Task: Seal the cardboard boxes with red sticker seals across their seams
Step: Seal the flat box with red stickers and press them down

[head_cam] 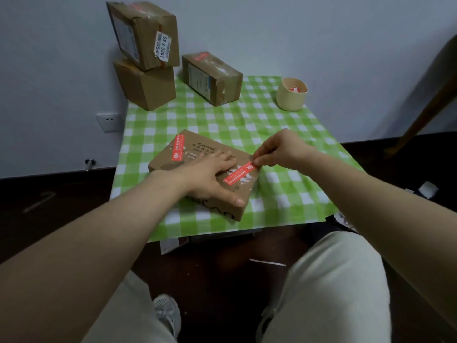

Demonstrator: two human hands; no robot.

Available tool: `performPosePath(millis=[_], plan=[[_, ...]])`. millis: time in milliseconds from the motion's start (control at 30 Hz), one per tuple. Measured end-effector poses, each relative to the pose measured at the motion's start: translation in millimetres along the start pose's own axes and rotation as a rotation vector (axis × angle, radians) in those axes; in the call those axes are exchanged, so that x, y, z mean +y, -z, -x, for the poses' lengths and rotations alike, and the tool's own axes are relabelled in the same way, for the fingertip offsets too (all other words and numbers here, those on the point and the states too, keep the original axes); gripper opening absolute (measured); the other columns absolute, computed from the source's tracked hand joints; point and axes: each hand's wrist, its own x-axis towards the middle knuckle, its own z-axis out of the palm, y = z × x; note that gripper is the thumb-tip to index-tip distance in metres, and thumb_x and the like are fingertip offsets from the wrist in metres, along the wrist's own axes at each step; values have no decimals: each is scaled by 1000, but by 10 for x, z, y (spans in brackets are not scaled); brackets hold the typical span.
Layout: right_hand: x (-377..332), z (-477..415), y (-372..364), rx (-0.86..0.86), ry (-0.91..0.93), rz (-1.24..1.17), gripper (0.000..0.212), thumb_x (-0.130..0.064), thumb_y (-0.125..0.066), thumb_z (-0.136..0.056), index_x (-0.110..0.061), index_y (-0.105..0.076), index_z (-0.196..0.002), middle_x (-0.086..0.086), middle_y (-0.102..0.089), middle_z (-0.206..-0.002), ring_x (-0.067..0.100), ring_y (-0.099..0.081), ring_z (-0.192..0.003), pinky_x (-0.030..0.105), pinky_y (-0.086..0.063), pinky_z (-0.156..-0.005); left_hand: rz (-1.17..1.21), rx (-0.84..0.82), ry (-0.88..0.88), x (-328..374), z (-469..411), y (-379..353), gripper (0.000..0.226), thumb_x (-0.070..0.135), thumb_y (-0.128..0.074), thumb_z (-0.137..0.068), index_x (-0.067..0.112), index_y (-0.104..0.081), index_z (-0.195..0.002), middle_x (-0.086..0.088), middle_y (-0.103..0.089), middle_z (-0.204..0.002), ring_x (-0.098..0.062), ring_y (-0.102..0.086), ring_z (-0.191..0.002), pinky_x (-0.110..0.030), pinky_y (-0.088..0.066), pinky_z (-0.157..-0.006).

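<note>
Leftward from right hand [279,149] stretches red sticker [238,174].

Plain home room, green-and-white checked cloth [272,194] spread under the left hand [210,179], white wall socket [108,122] far to its left, dark wooden floor [61,199] below

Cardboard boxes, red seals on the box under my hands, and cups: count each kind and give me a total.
cardboard boxes: 4
red seals on the box under the hands: 2
cup: 1
Total: 7
</note>
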Motion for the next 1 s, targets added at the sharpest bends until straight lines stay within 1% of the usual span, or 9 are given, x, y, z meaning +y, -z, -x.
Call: performPosePath(millis=[100, 167, 333, 433, 467, 567, 667, 867, 1000], plan=[[-26, -12, -23, -15, 15, 30, 21, -11, -77, -74, -11, -75, -95, 0, -70, -78, 5, -55, -67, 18, -51, -66, 2, 11, -4, -6, -5, -31, 110, 70, -63, -63, 29, -10, -149, 12, 2, -158, -9, 6, -145, -38, 6, -118], [-48, -20, -41, -22, 27, 62, 23, -9, -78, -74, -10, -75, -97, -7, -65, -71, 2, -54, -63, 5, -42, -57, 7, 19, -11, -12, -4, -46, 109, 70, -63, -63, 29, -9, -149, 12, 2, -158, -9, 6, -145, -38, 7, -118], [-101, -60, -41, -26, 76, 186, 22, -7, -76, -74, -9, -76, -96, 4, -71, -85, 8, -58, -74, 10, -43, -61, 37, 16, -1, -31, -11, -56, 112, 72, -62, -58, 32, -10, -149, 14, 4, -158, -9, 8, -145, -40, 6, -118], [-132, -71, -32, -45, 70, 218, 20, -7, -76, -74, -9, -76, -94, 0, -68, -72, 6, -55, -62, 5, -42, -52, 31, 19, -6, -23, -3, -55, 112, 71, -62, -59, 31, -9, -149, 13, 4, -158, -8, 8, -145, -37, 8, -117], [-132, -80, -27, -53, 56, 202, 20, -7, -76, -74, -8, -76, -94, 2, -68, -71, 8, -55, -61, 7, -45, -52, 29, 16, -5, -15, 1, -52, 113, 72, -61, -58, 31, -9, -149, 13, 3, -158, -8, 8, -145, -37, 9, -117], [-138, -111, -24, -70, 14, 170, 20, -10, -76, -76, -5, -75, -95, 14, -72, -85, 15, -58, -64, 21, -52, -61, 30, 14, -4, -4, 6, -47, 112, 72, -60, -58, 30, -9, -149, 13, 4, -158, -8, 8, -145, -38, 9, -117], [-180, -141, -39, -108, 35, 295, 16, -14, -74, -78, -9, -75, -93, 13, -70, -81, 15, -57, -62, 30, -54, -67, 30, 22, -5, -3, 13, -41, 109, 68, -63, -63, 30, -9, -149, 13, 4, -158, -8, 8, -145, -36, 10, -115], [-235, -176, -49, -205, 0, 390, 18, -18, -66, -85, -7, -71, -98, 5, -66, -77, 12, -55, -57, 17, -45, -51, 44, 16, 4, 6, 17, -46, 111, 70, -63, -60, 32, -9, -149, 14, 5, -157, -8, 9, -145, -39, 7, -118], [-218, -209, -31, -237, -23, 354, 12, -16, -58, -90, -8, -65, -94, 5, -63, -82, 13, -56, -61, 17, -47, -51, 48, 20, -11, 10, 20, -40, 108, 67, -65, -63, 32, -9, -149, 15, 5, -157, -7, 8, -144, -34, 7, -115]])
